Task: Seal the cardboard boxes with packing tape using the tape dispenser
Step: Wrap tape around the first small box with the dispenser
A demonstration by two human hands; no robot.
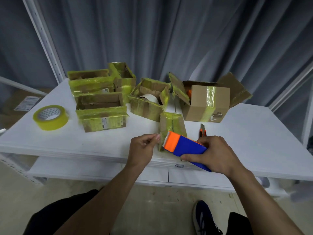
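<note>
My forearms are bare from the elbow down, with no sleeves reaching into view, and I wear no watch, ring or glove on my left hand (142,150) or my right hand (210,154). The nails are short and unpainted. Below, my legs are covered in black cloth. On one foot I wear a dark navy trainer (205,219) with pale slanted stripes on its side, black laces and a black sole edge.
</note>
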